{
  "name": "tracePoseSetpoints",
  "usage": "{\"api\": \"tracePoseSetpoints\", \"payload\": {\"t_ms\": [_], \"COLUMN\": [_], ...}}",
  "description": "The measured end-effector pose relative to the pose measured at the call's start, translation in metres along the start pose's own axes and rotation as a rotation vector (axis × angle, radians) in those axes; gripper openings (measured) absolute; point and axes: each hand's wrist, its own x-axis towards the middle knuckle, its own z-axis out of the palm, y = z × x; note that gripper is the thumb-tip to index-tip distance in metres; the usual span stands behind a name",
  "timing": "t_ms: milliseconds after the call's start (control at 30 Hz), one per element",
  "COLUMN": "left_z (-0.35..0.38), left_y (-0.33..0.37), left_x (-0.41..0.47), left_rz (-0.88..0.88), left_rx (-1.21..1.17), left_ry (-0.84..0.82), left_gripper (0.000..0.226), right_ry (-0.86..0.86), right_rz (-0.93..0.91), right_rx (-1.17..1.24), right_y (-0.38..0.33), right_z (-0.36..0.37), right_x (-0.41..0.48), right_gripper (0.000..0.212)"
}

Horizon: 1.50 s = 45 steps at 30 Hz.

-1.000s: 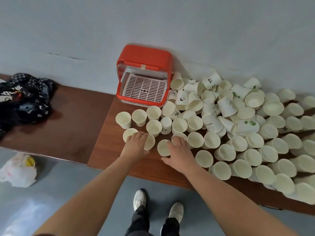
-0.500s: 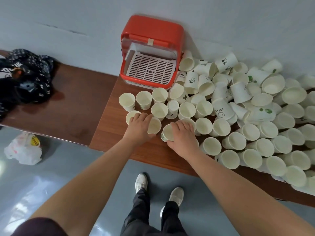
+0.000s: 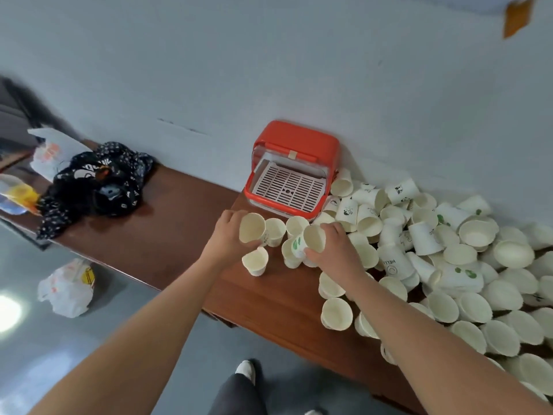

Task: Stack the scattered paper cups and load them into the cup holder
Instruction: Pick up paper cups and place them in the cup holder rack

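Observation:
Several white paper cups lie scattered over the right part of the brown table. My left hand grips one white cup, lifted and tilted with its mouth facing me. My right hand grips a cup with green marks, also raised and tilted, close beside the left one. Another cup stands below my left hand. The orange cup holder with a slotted white tray stands against the wall, just behind both hands.
A black patterned cloth and plastic bags sit on the darker table at the left. A white bag lies on the grey floor. My legs and shoes show below the table edge.
Both hands were pressed on cups standing on the table; each has since picked up a cup and raised it toward the holder. The camera has tilted up and swung right.

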Motion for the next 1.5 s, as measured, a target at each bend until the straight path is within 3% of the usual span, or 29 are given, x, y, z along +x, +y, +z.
{"api": "tracePoseSetpoints", "payload": {"t_ms": [267,633,967,1133,1233,1400,1500], "left_z": [-0.028,0.013,0.062,0.062,0.056,0.037,0.03], "left_y": [-0.024,-0.054,-0.086,-0.095,-0.106,-0.118,-0.11], "left_x": [0.093,0.248,0.292,0.293,0.293,0.292,0.291], "left_rz": [-0.066,0.056,0.257,0.333,0.293,0.043,-0.016], "left_rx": [-0.071,-0.069,0.181,0.176,0.037,-0.307,-0.438], "left_ry": [0.042,-0.203,-0.308,-0.375,-0.451,-0.5,-0.504], "left_gripper": [0.079,0.081,0.08,0.1,0.105,0.071,0.074], "right_ry": [0.087,0.152,0.152,0.145,0.134,0.131,0.112], "right_rz": [0.035,0.299,0.379,0.362,0.351,0.282,0.219], "right_rx": [0.089,0.093,0.094,0.115,0.139,0.187,0.155], "right_y": [-0.045,-0.053,-0.043,-0.052,-0.065,-0.085,-0.095], "right_z": [0.005,0.043,0.07,0.073,0.075,0.081,0.089], "right_x": [0.082,0.181,0.212,0.222,0.229,0.244,0.254], "right_gripper": [0.069,0.068,0.068,0.068,0.068,0.067,0.069]}}
